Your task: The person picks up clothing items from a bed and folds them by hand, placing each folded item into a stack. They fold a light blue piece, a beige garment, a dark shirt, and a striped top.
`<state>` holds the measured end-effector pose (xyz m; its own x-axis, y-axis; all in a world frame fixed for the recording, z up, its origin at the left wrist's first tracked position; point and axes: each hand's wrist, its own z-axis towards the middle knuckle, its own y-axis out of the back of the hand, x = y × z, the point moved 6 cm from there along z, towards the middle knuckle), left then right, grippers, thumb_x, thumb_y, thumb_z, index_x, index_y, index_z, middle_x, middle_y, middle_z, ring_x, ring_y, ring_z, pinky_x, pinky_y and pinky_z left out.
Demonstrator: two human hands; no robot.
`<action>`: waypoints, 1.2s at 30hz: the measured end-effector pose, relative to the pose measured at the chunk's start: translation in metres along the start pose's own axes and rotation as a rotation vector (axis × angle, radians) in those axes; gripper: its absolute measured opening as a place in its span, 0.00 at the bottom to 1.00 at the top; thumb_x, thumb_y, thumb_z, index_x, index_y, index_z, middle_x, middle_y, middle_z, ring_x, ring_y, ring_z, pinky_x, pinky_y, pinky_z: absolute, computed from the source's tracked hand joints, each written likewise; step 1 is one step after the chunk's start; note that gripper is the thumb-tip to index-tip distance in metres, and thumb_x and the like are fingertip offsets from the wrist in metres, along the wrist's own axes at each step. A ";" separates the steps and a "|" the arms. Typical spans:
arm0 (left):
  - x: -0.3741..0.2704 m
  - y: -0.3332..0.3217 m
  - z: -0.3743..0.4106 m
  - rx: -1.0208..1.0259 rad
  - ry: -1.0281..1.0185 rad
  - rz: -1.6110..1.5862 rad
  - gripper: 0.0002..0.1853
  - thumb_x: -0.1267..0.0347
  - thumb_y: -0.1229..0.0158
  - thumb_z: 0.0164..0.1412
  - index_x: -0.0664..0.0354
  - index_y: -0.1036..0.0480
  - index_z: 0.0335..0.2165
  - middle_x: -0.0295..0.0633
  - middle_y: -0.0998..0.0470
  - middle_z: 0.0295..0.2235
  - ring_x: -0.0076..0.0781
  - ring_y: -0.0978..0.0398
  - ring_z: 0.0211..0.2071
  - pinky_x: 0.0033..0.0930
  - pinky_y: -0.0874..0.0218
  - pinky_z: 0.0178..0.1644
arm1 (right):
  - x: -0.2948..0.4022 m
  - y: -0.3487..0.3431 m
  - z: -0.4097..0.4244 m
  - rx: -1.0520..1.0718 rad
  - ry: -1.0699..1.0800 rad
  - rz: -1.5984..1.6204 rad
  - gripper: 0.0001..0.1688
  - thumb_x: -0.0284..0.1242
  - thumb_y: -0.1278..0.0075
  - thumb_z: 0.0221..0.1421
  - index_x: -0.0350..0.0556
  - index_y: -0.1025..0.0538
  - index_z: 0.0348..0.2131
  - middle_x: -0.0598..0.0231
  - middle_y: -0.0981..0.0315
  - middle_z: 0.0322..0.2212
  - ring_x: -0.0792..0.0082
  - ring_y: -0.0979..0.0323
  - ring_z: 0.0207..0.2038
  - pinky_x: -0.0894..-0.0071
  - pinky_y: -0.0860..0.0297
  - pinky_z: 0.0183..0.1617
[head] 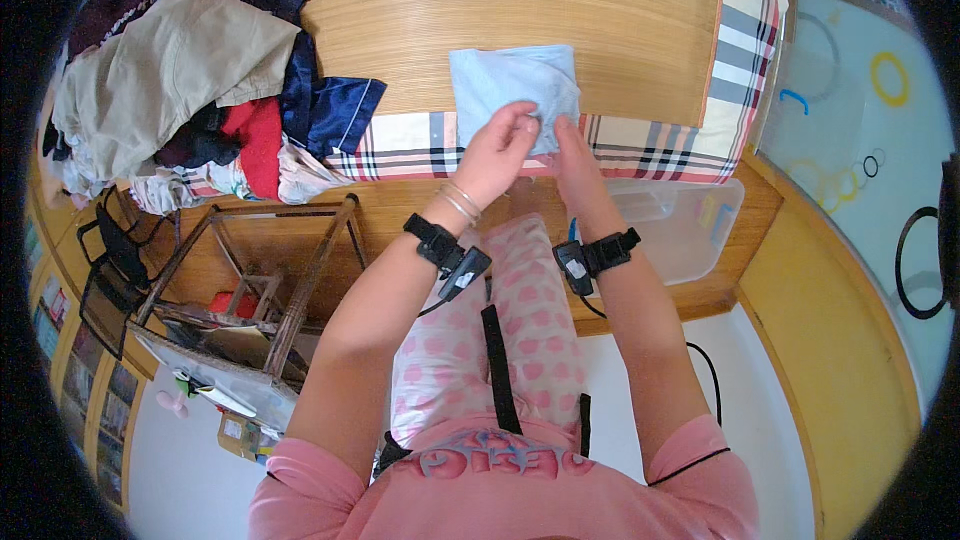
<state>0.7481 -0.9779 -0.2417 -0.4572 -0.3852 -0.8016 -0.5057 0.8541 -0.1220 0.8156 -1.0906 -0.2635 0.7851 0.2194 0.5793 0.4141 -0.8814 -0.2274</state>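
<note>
A light blue cloth (510,75), folded to a rough square, lies at the near edge of a bed, partly on the woven mat (390,30) and partly on the plaid sheet (645,154). Over its near part is my left hand (502,146), fingers curled; whether they pinch the fabric cannot be seen. My right hand (576,157) is at the cloth's near right corner, its fingers at the edge and its grip unclear. Both wrists wear black straps with small devices.
Piled clothes lie on the bed's left, with beige trousers (180,60), navy satin fabric (337,112) and a red garment (259,150). A translucent plastic box (675,240) is below the bed edge at right. A wooden frame (307,292) stands at left.
</note>
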 end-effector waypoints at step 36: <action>-0.066 -0.015 0.085 -0.274 -0.190 0.665 0.19 0.59 0.43 0.57 0.64 0.28 0.40 0.54 0.24 0.34 0.49 0.25 0.35 0.41 0.34 0.42 | 0.018 0.144 -0.004 -0.240 0.233 -0.115 0.33 0.21 0.45 0.52 0.38 0.39 0.56 0.55 0.36 0.50 0.59 0.34 0.51 0.65 0.35 0.56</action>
<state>0.8485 -0.9357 -0.2369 -0.6085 0.2713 -0.7457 -0.3421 0.7582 0.5550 0.8879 -1.2148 -0.2828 0.6019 0.2462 0.7597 0.3522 -0.9356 0.0242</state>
